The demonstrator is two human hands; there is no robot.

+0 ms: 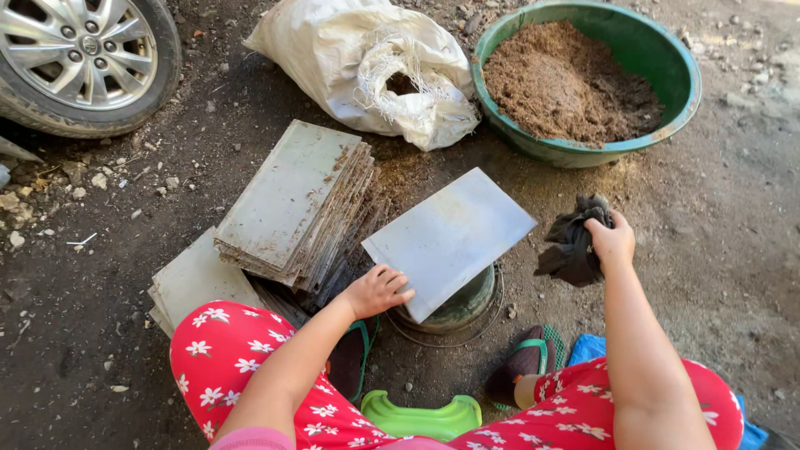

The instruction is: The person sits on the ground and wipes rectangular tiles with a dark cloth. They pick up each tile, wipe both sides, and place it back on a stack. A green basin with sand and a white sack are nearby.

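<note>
My left hand [377, 291] grips the near corner of a flat grey metal sheet [450, 237] that rests tilted on a round upturned bucket [457, 310]. My right hand [611, 242] is raised to the right of the sheet, closed around a dark crumpled rag [573, 244]. A stack of similar grey sheets [296, 204] lies to the left, leaning on another flatter pile [196, 283].
A green basin [679, 62] of brown powder sits at the back right, a white sack [367, 62] beside it. A car wheel [83, 58] is at the top left. My red flowered trousers [229, 350], sandals and a green low stool [421, 417] are near the bottom edge, on dirt ground.
</note>
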